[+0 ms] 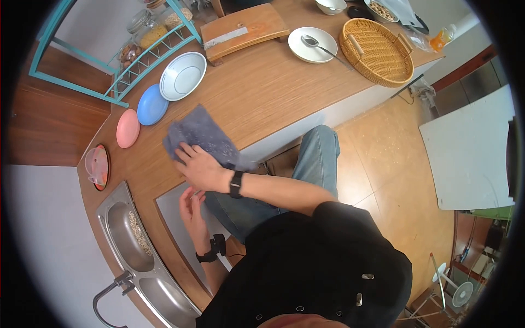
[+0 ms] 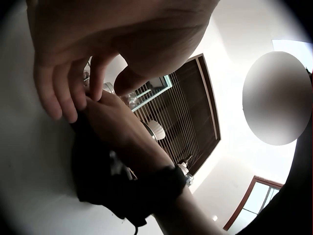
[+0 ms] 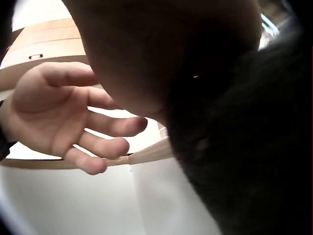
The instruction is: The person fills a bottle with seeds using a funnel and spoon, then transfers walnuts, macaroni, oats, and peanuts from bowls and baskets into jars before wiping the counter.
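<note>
On the counter lies a grey cloth (image 1: 199, 131) dotted with white specks, its near end blurred over the counter's front edge. The right hand (image 1: 201, 168) rests on it with fingers spread, pressing it from above. Just below the counter edge, the left hand (image 1: 192, 212) is held palm up beside the right one, fingers loosely bent and holding nothing. In the right wrist view the left hand (image 3: 54, 117) shows its bare palm, and the dark cloth (image 3: 234, 127) fills the right side. From the left wrist, the right hand (image 2: 115, 122) appears close beyond the left fingers.
A white bowl (image 1: 183, 76), a blue plate (image 1: 153, 105) and a pink plate (image 1: 128, 129) stand left of the cloth. A steel sink (image 1: 117, 232) holds pale grains. Farther back are a wooden stand (image 1: 246, 33), a white plate (image 1: 298, 49) with a spoon, and a wicker tray (image 1: 377, 52).
</note>
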`<state>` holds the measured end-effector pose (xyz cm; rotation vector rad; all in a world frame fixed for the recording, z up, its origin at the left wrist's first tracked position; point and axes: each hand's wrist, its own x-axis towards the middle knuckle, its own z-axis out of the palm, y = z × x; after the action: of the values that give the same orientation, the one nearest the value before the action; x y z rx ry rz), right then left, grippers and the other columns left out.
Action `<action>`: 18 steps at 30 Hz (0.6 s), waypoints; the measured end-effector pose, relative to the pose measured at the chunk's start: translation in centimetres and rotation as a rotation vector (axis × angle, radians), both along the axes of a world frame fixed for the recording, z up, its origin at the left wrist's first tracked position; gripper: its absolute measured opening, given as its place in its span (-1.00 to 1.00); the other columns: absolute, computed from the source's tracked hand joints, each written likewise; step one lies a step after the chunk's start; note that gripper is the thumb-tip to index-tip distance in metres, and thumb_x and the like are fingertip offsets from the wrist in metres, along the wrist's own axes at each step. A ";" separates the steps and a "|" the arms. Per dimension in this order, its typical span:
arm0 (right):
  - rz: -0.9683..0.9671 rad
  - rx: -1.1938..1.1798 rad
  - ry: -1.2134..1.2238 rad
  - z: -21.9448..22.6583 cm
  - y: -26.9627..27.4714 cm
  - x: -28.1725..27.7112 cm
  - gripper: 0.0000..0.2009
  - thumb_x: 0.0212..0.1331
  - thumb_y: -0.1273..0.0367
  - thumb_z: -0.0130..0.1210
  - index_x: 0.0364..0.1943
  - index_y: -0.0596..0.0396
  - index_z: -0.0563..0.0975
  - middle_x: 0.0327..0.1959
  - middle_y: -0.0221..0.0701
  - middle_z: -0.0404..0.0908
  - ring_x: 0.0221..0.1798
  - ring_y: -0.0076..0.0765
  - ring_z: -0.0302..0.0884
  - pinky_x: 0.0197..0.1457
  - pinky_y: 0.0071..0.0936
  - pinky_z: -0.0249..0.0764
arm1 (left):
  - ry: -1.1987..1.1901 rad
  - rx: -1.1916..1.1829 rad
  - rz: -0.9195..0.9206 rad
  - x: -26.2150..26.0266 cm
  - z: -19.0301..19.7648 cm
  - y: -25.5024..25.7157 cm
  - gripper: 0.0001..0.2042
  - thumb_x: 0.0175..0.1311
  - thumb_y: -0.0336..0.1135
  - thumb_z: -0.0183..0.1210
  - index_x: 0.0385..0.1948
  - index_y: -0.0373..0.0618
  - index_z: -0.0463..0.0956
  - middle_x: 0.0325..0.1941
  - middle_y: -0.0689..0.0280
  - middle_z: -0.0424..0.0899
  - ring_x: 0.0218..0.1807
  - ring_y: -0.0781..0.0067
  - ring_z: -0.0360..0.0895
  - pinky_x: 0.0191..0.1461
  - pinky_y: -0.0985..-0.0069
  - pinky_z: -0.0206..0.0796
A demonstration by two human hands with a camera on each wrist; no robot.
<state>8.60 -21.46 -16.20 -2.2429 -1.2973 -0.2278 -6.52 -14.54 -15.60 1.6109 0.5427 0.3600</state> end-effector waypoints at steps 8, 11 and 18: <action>-0.209 -0.043 0.158 -0.4 2.5 6.0 -0.51 0.31 0.10 -0.14 0.24 0.03 0.43 0.40 -0.22 0.26 0.53 -0.01 -0.05 0.48 0.31 -0.26 | 0.062 -0.055 0.082 -1.7 -1.5 1.6 -0.73 0.47 -0.37 -0.04 0.10 -0.26 0.39 0.12 0.11 0.52 0.07 0.30 0.54 0.17 0.42 0.37; -0.342 -0.071 0.133 -1.0 0.4 9.3 -0.51 0.31 0.14 -0.15 0.27 0.02 0.39 0.41 -0.20 0.24 0.53 0.00 -0.04 0.47 0.30 -0.20 | 0.063 -0.055 0.073 -1.3 -1.1 1.2 -0.74 0.47 -0.38 -0.04 0.10 -0.25 0.39 0.11 0.12 0.52 0.07 0.31 0.54 0.16 0.43 0.37; -0.627 0.035 0.016 -1.4 -10.3 10.6 -0.57 0.20 0.35 -0.08 0.16 0.18 0.43 0.35 -0.08 0.31 0.47 0.06 0.09 0.47 0.12 -0.02 | -0.001 -0.069 -0.004 0.3 -0.8 0.0 -0.76 0.46 -0.40 -0.03 0.07 -0.25 0.41 0.09 0.16 0.54 0.07 0.35 0.54 0.16 0.46 0.36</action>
<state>19.20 -31.72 -17.58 -2.5501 -0.5377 -0.4485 -6.22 -14.51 -16.40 1.5451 0.5454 0.3361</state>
